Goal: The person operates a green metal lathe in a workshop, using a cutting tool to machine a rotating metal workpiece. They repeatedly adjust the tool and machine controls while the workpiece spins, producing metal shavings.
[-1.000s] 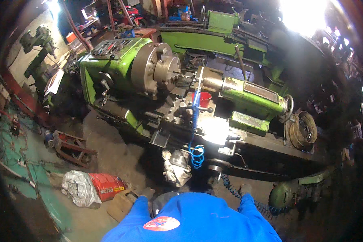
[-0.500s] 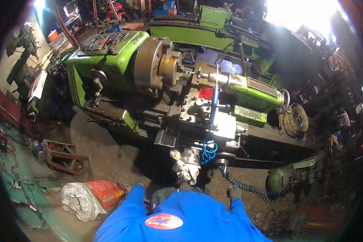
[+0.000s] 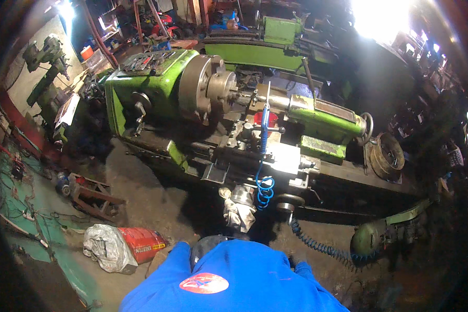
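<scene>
My left arm (image 3: pixel 174 260) hangs low in a blue sleeve; just a sliver at its cuff could be my left hand, and its fingers are hidden. Beyond my other cuff (image 3: pixel 303 269), only a small dark bit of my right hand (image 3: pixel 291 261) shows, too little to read. Ahead of me stands a green lathe with a large chuck (image 3: pixel 195 88) and a tailstock (image 3: pixel 325 118). Nearest my body are a pale cloth (image 3: pixel 239 214) and a metal cylinder (image 3: pixel 243 194) at the carriage front. A blue air gun (image 3: pixel 265 120) rests on the carriage, its coiled hose (image 3: pixel 265 193) hanging down.
Tools lie on the green headstock (image 3: pixel 140 88). A handwheel (image 3: pixel 288 204) juts from the carriage. A dark coiled hose (image 3: pixel 322 245) trails right towards a green rounded machine part (image 3: pixel 366 240). On the floor at left are a red-and-white sack (image 3: pixel 140 244) and a rusty metal frame (image 3: pixel 96 197).
My view has shifted a little, with much of the lathe appearing slightly farther right. Both hands, visible at the cuffs before, are now mostly hidden by my sleeves and body.
</scene>
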Demonstrator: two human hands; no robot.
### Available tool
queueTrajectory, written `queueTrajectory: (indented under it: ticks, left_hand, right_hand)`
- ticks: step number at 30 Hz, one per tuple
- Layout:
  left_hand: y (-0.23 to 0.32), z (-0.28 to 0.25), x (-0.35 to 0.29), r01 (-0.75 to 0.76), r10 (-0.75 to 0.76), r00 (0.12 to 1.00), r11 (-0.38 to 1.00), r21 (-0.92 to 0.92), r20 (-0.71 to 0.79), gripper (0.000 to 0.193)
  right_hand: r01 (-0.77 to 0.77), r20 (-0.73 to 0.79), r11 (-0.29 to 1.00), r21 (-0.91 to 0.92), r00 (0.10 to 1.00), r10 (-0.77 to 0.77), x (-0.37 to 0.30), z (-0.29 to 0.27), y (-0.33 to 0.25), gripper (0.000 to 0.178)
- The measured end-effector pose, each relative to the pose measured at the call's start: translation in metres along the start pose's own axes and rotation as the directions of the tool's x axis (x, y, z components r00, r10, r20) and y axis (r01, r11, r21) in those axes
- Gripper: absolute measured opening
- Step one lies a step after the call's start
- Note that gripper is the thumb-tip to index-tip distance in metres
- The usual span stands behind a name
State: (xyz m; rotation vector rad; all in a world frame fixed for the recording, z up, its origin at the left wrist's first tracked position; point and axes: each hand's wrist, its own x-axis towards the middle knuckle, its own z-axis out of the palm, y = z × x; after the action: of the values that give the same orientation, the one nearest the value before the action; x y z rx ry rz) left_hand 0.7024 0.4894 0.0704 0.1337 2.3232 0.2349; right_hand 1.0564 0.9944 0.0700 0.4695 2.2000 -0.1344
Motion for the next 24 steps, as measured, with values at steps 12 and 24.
queueTrajectory:
  ticks: [12,24]
  left_hand:
    - [-0.007,0.035,-0.057,0.117,-0.113,0.993,0.988,-0.105,0.044,0.061]
    - [0.034,0.026,-0.049,0.12,-0.115,0.992,0.987,-0.103,0.053,0.063]
  right_hand:
    - [-0.154,0.026,0.843,0.515,0.986,0.164,-0.016,-0.015,0.024,0.041]
    - [-0.163,0.08,0.691,0.704,0.985,0.15,0.013,-0.014,0.048,0.044]
